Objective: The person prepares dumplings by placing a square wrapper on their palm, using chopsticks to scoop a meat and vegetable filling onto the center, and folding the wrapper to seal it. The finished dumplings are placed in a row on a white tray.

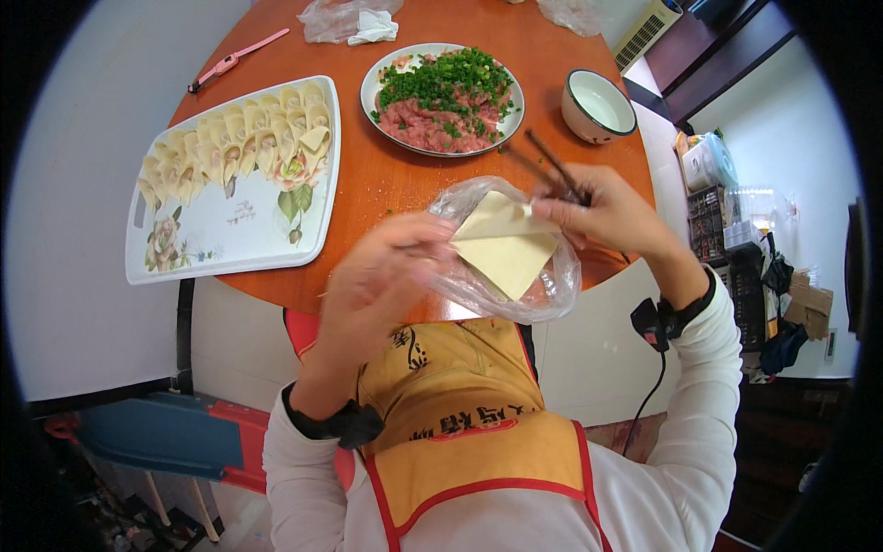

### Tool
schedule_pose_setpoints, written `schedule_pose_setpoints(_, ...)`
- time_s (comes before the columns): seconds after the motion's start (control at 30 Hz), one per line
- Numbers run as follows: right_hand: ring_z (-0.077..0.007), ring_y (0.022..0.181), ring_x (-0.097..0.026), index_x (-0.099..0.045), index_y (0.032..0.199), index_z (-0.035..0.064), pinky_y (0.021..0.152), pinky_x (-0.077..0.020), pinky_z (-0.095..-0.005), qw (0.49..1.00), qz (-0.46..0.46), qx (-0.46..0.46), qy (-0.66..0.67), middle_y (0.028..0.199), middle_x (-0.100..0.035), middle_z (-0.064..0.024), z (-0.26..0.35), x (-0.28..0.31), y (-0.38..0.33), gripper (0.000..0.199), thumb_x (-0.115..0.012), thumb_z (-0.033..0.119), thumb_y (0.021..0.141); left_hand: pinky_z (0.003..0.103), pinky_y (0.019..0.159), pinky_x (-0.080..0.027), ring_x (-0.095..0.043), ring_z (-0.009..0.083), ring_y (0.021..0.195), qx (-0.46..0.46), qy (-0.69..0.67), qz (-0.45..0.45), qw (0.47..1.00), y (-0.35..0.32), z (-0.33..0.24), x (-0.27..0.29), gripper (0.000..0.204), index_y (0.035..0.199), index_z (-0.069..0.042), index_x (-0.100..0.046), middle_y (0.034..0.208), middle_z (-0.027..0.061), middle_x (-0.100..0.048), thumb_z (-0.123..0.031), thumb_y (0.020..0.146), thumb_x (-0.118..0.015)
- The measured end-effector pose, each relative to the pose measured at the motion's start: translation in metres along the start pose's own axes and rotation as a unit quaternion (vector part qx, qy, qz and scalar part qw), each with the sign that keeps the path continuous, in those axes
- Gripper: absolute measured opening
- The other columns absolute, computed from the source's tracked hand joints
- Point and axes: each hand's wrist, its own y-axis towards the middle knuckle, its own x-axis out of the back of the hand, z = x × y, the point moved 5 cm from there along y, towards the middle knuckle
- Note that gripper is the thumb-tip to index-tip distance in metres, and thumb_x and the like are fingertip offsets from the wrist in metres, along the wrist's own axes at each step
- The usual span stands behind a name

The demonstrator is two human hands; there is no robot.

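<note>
A stack of square, pale yellow dough wrappers (509, 262) lies on a clear plastic bag (552, 299) at the table's near edge. The top wrapper's far part is lifted and folded over. In my right hand (598, 210) is a pair of dark chopsticks (555, 164); its thumb and fingertips also touch the wrapper's right corner. My left hand (391, 267), smeared by motion, has its fingertips by the left corner; whether they pinch it is unclear. Beyond is a white plate (370, 90) of pink minced meat (418, 124) topped with chopped green onion (446, 83).
At left, a white flower-patterned tray (244, 241) bears rows of folded dumplings (235, 138) along its far side. A pink-strapped watch (228, 64) lies beyond it. A white bowl (598, 106) with clear liquid stands at right. Crumpled plastic and white tissue (372, 28) lie at the back.
</note>
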Motion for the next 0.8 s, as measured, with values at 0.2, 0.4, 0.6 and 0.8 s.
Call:
schedule_pose_setpoints(0.2,-0.0054,0.044,-0.045,-0.057,0.093,0.0033,0.04,-0.0289,-0.0191,0.995,-0.045,-0.01,0.084,0.064,-0.053,0.0009,0.018,0.033,0.018,0.026,-0.066,0.027,0.086,0.036,0.105,-0.035,-0.044,0.0233,0.123,0.161,-0.15,0.057,0.974,0.022,0.041,-0.048,0.037,0.13,0.002,-0.04,0.133,0.016,-0.043,-0.008,0.095,-0.045)
schedule_pose_setpoints(0.4,-0.0041,0.045,-0.044,-0.061,0.097,0.0023,0.041,-0.0314,-0.0188,0.993,-0.099,0.055,-0.036,0.067,-0.056,0.0006,0.052,0.056,0.013,0.03,-0.065,0.029,0.086,0.041,0.109,-0.031,-0.038,0.0289,0.128,0.245,-0.305,-0.008,0.92,0.031,0.046,-0.047,0.049,0.136,0.002,-0.032,0.137,0.0189,-0.038,-0.029,0.099,-0.039)
schedule_pose_setpoints(0.6,-0.0093,0.081,-0.058,-0.064,0.104,0.0015,0.072,-0.0477,-0.0288,0.975,0.024,0.159,-0.155,0.085,-0.064,-0.0052,0.097,0.002,0.006,0.021,-0.06,0.015,0.089,0.05,0.11,-0.026,-0.036,0.0391,0.129,0.21,-0.504,-0.032,0.837,0.049,0.028,-0.04,0.061,0.138,0.004,-0.027,0.138,0.0253,-0.035,-0.041,0.098,-0.032)
schedule_pose_setpoints(0.8,-0.0069,0.05,-0.049,-0.062,0.091,0.0014,0.046,-0.0397,-0.0208,0.889,-0.297,0.344,0.056,0.075,-0.06,-0.004,0.097,0.078,0.005,0.036,-0.044,0.033,0.097,0.05,0.109,-0.027,-0.038,0.0414,0.127,0.136,-0.421,-0.045,0.896,0.038,0.017,-0.019,0.054,0.138,0.009,-0.024,0.139,0.0272,-0.036,-0.018,0.093,-0.034)
